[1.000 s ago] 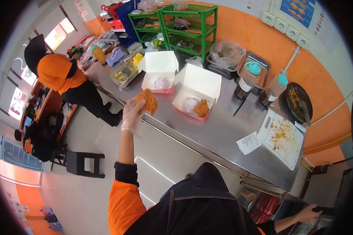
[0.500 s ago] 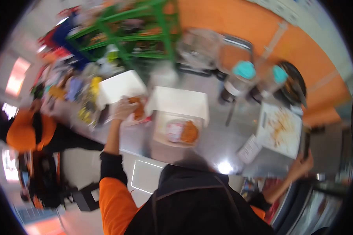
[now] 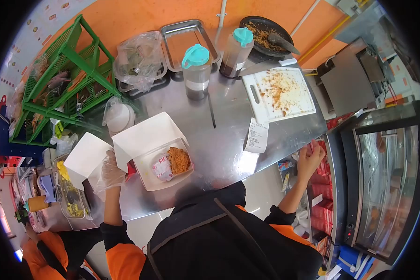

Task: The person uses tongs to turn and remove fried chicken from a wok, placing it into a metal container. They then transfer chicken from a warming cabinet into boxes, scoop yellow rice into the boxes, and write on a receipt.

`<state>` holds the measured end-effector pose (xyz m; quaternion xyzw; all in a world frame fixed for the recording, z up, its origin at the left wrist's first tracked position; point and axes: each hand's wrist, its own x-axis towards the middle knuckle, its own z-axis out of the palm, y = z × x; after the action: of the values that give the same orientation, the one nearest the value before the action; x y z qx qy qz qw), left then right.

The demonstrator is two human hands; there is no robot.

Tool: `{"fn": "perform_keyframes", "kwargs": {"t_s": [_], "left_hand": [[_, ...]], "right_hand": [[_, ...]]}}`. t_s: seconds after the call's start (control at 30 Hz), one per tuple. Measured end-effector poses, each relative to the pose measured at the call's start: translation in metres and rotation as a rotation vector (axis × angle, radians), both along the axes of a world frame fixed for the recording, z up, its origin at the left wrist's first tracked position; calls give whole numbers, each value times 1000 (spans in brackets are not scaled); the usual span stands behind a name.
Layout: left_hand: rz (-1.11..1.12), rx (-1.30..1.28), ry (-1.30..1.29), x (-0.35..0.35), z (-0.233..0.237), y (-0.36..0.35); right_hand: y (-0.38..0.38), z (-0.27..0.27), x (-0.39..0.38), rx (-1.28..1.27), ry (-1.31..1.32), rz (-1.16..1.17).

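Note:
My left hand (image 3: 113, 170), in a clear plastic glove, is at the left white takeaway box (image 3: 86, 158), fingers bent down; whatever is under them is hidden. Beside it, a second white takeaway box (image 3: 147, 140) stands with its lid up. Inside that box are a piece of fried chicken (image 3: 178, 160) and a wrapped rice portion (image 3: 162, 167) with red print. My bare right hand (image 3: 311, 156) hovers off the table's right front edge, fingers loosely apart and holding nothing. A printed receipt (image 3: 256, 136) lies nearest to it on the steel table (image 3: 219, 154).
A crumb-strewn cutting board (image 3: 284, 95), a knife (image 3: 266, 66) and a stone mortar (image 3: 266, 35) are at back right. Two teal-lidded bottles (image 3: 197, 70) stand mid-table. A green rack (image 3: 65, 84) is at left, a glass display cabinet (image 3: 382, 182) at right. Another person (image 3: 46, 252) is at lower left.
My view has turned to the right. My right hand has come away from a dark edge at the right. My left hand stays at the left box; the chicken seen under it is now hidden.

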<state>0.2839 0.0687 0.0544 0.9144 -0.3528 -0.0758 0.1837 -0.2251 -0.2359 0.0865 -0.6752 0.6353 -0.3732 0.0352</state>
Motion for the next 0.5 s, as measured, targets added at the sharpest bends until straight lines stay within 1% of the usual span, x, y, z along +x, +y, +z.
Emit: {"fn": "perform_keyframes", "kwargs": {"t_s": [0.07, 0.17, 0.23, 0.27, 0.3, 0.33, 0.37, 0.43, 0.47, 0.5], "left_hand": [[-48, 1, 142, 16, -4, 7], [69, 70, 158, 22, -1, 19], [76, -33, 178, 15, -8, 33], [78, -86, 188, 8, -2, 28], [104, -37, 203, 0, 5, 23], [131, 12, 219, -23, 34, 9], [161, 61, 236, -35, 49, 1], [71, 6, 48, -28, 22, 12], [27, -22, -46, -27, 18, 14], [40, 21, -119, -28, 14, 16]], "right_hand": [[11, -7, 0, 29, -45, 9], [20, -13, 0, 100, -68, -32], [26, -16, 1, 108, -38, -65], [27, -17, 2, 110, -23, -82], [29, -18, 3, 125, -27, -92], [29, -20, 4, 140, -29, -101], [29, -20, 5, 155, -30, -108], [29, -21, 6, 168, -33, -103], [29, -22, 8, 174, -35, -100], [30, -21, 9, 160, -33, -81]]}}
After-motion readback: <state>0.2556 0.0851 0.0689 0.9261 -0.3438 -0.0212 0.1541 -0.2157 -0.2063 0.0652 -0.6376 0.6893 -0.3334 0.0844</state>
